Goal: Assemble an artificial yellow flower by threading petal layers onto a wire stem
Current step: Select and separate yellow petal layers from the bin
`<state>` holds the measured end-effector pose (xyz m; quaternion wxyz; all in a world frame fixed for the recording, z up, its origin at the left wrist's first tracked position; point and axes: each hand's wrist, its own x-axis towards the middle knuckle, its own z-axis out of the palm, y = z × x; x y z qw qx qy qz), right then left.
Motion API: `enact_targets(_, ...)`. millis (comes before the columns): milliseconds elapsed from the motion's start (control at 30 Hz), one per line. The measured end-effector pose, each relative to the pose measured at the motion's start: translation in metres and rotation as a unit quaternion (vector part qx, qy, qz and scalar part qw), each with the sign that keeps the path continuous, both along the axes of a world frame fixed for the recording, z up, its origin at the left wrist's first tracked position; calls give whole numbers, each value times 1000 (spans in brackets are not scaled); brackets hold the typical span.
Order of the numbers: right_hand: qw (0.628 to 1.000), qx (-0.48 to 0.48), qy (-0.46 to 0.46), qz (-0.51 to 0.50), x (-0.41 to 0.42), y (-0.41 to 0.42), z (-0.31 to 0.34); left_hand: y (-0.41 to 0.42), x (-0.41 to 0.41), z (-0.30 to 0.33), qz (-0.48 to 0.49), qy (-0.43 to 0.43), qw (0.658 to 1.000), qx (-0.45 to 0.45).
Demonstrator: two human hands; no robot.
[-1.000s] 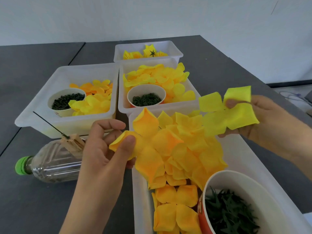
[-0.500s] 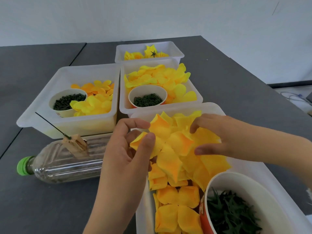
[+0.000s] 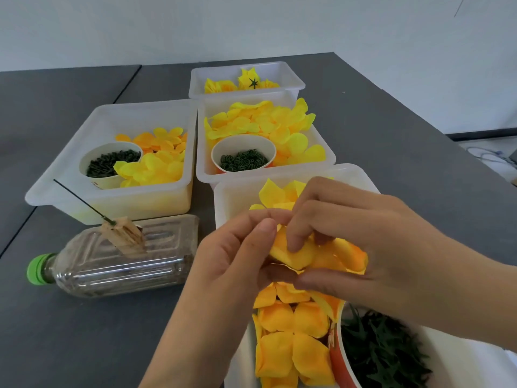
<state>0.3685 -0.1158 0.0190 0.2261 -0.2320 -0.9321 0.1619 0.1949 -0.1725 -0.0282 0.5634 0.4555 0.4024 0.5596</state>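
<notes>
I see left hand (image 3: pixel 237 256) and right hand (image 3: pixel 363 242) both pinching yellow petal layers (image 3: pixel 296 254), above near tray (image 3: pixel 232 197), wire stem (image 3: pixel 81 200) at ten o'clock

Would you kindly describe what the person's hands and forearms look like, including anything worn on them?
Both the left hand and the right hand are bare: no gloves, rings, watch or bracelets show. The forearms are uncovered as far as the frame reaches, with no sleeve in view. Fingernails are short and unpainted.
</notes>
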Motion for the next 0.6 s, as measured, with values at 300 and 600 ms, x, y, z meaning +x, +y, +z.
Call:
enact_targets(300, 992, -121, -15, -32, 5, 4, -16, -3, -8, -6, -54, 49, 997, -17)
enact_targets(600, 988, -111, -87, -60, 8, 6, 0, -3, -7, -4, -83, 24, 996, -27)
